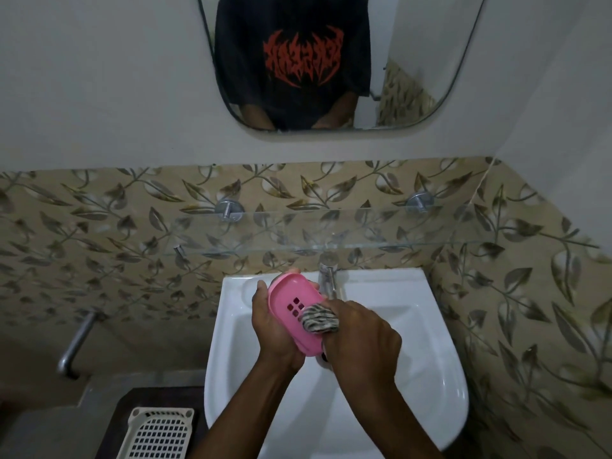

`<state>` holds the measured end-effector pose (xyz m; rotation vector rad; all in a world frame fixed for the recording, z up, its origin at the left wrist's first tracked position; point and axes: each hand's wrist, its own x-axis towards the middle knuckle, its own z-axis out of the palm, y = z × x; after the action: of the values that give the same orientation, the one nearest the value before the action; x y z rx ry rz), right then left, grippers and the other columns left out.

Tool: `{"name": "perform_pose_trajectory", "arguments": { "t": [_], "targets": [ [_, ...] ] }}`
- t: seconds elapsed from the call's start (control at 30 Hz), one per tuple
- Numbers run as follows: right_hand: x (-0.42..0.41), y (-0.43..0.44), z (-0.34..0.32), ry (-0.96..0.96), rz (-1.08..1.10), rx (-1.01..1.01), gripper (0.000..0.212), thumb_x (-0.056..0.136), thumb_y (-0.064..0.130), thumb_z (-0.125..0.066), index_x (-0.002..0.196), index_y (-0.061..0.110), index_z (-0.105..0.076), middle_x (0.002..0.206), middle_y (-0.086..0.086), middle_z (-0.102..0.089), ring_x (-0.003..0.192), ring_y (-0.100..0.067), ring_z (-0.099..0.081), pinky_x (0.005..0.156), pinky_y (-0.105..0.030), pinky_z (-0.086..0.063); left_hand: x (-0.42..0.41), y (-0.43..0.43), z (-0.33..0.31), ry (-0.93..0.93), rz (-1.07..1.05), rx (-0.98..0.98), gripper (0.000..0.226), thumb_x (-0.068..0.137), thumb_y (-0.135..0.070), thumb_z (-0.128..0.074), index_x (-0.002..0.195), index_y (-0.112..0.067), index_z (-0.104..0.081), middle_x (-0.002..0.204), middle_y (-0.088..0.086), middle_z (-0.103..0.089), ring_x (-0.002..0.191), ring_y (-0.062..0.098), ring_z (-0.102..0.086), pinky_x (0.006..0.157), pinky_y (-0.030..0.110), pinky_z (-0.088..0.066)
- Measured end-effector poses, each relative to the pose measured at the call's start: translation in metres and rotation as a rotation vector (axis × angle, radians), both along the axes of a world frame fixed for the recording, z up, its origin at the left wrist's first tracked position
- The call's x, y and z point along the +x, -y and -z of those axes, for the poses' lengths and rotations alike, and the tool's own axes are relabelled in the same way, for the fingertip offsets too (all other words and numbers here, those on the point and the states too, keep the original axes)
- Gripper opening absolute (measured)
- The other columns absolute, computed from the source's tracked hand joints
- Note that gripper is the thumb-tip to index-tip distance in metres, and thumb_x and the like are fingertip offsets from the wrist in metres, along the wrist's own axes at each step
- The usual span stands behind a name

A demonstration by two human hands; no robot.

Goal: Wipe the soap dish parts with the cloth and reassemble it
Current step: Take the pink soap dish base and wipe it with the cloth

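Pink plastic soap dish tray [291,301], pierced by a small cluster of square holes, is tilted at the centre of the frame above the white basin [430,326]. The left hand [273,329] cradles it from beneath, fingers curled round its far edge and thumb hooked over the left rim. The right hand [361,339] is bunched tight round a wad of striped cloth [319,318], pressing it onto the tray's lower right end just below the chrome tap [328,276], while a cream plastic grid [155,432] lies on the dark counter [121,409] at lower left, well apart.
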<state>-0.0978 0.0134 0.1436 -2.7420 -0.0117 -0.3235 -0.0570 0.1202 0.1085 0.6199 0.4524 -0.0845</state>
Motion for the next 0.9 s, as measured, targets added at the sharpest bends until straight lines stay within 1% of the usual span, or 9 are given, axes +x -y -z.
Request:
{"name": "perform_pose_trajectory", "arguments": {
  "t": [0.07, 0.2, 0.33, 0.4, 0.47, 0.57, 0.7, 0.83, 0.9],
  "targets": [
    [0.004, -0.006, -0.008, 0.002, 0.053, 0.001, 0.031, 0.084, 0.045, -0.068, 0.109, 0.027, -0.069, 0.097, 0.005, -0.073, 0.083, -0.016, -0.069, 0.063, -0.022, -0.047, -0.005, 0.005, 0.0, -0.019, 0.028, 0.017, 0.064, 0.092, -0.062, -0.035, 0.108, -0.01, -0.068, 0.088, 0.016, -0.069, 0.082, 0.029, -0.065, 0.074, 0.038, -0.056],
    [0.022, -0.025, -0.018, 0.078, 0.076, 0.04, 0.023, 0.064, 0.038, -0.087, 0.079, 0.026, -0.075, 0.066, 0.006, -0.071, 0.055, -0.013, -0.067, 0.045, -0.024, -0.05, -0.015, 0.02, -0.001, 0.014, 0.018, 0.031, 0.056, 0.099, -0.047, -0.034, 0.092, -0.007, -0.072, 0.082, 0.013, -0.074, 0.073, 0.023, -0.073, 0.064, 0.03, -0.06],
    [0.018, -0.014, -0.016, -0.023, 0.004, -0.039, 0.033, 0.087, 0.044, -0.065, 0.116, 0.027, -0.065, 0.105, 0.004, -0.071, 0.093, -0.018, -0.068, 0.073, -0.029, -0.053, -0.012, 0.014, -0.003, -0.003, 0.037, 0.022, 0.059, 0.083, -0.058, -0.048, 0.089, -0.007, -0.077, 0.085, 0.015, -0.072, 0.079, 0.028, -0.069, 0.077, 0.039, -0.054],
    [0.012, -0.006, -0.013, -0.101, -0.018, -0.068, 0.036, 0.091, 0.046, -0.058, 0.122, 0.027, -0.059, 0.113, 0.003, -0.068, 0.1, -0.019, -0.066, 0.078, -0.028, -0.051, -0.009, 0.009, -0.003, -0.036, 0.054, -0.002, 0.062, 0.082, -0.062, -0.048, 0.097, -0.008, -0.074, 0.083, 0.016, -0.07, 0.078, 0.029, -0.066, 0.078, 0.041, -0.053],
    [0.006, -0.002, -0.013, -0.127, -0.006, -0.077, 0.035, 0.092, 0.047, -0.055, 0.12, 0.027, -0.06, 0.111, 0.005, -0.069, 0.099, -0.017, -0.066, 0.074, -0.025, -0.048, -0.007, 0.007, -0.004, -0.056, 0.068, -0.02, 0.065, 0.087, -0.063, -0.043, 0.108, -0.007, -0.067, 0.083, 0.017, -0.069, 0.08, 0.03, -0.063, 0.078, 0.041, -0.051],
    [0.002, 0.001, -0.014, -0.132, 0.007, -0.063, 0.032, 0.094, 0.046, -0.052, 0.118, 0.027, -0.061, 0.11, 0.005, -0.07, 0.097, -0.016, -0.067, 0.068, -0.022, -0.041, -0.008, 0.005, -0.003, -0.07, 0.07, -0.038, 0.065, 0.088, -0.064, -0.042, 0.105, -0.006, -0.066, 0.081, 0.017, -0.069, 0.08, 0.031, -0.062, 0.078, 0.042, -0.05],
    [0.004, 0.001, -0.015, -0.182, 0.034, -0.043, 0.029, 0.092, 0.044, -0.056, 0.113, 0.025, -0.062, 0.106, 0.003, -0.071, 0.093, -0.018, -0.068, 0.069, -0.023, -0.046, -0.008, 0.004, -0.003, -0.062, 0.084, -0.03, 0.066, 0.089, -0.064, -0.04, 0.104, -0.006, -0.066, 0.081, 0.017, -0.069, 0.079, 0.031, -0.062, 0.076, 0.041, -0.05],
    [0.011, -0.011, -0.013, -0.137, 0.075, 0.018, 0.031, 0.093, 0.044, -0.057, 0.115, 0.024, -0.064, 0.107, 0.003, -0.071, 0.092, -0.016, -0.068, 0.07, -0.023, -0.048, -0.006, 0.007, -0.004, -0.035, 0.11, 0.026, 0.061, 0.093, -0.059, -0.036, 0.098, -0.008, -0.068, 0.079, 0.015, -0.072, 0.08, 0.028, -0.064, 0.077, 0.041, -0.052],
    [0.017, -0.02, -0.016, -0.03, 0.091, 0.031, 0.023, 0.087, 0.04, -0.068, 0.104, 0.025, -0.07, 0.093, 0.003, -0.073, 0.081, -0.015, -0.07, 0.063, -0.024, -0.049, -0.008, 0.013, -0.002, -0.016, 0.112, 0.05, 0.056, 0.096, -0.053, -0.036, 0.097, -0.008, -0.069, 0.081, 0.013, -0.074, 0.08, 0.027, -0.069, 0.076, 0.038, -0.054]
  ]
}}
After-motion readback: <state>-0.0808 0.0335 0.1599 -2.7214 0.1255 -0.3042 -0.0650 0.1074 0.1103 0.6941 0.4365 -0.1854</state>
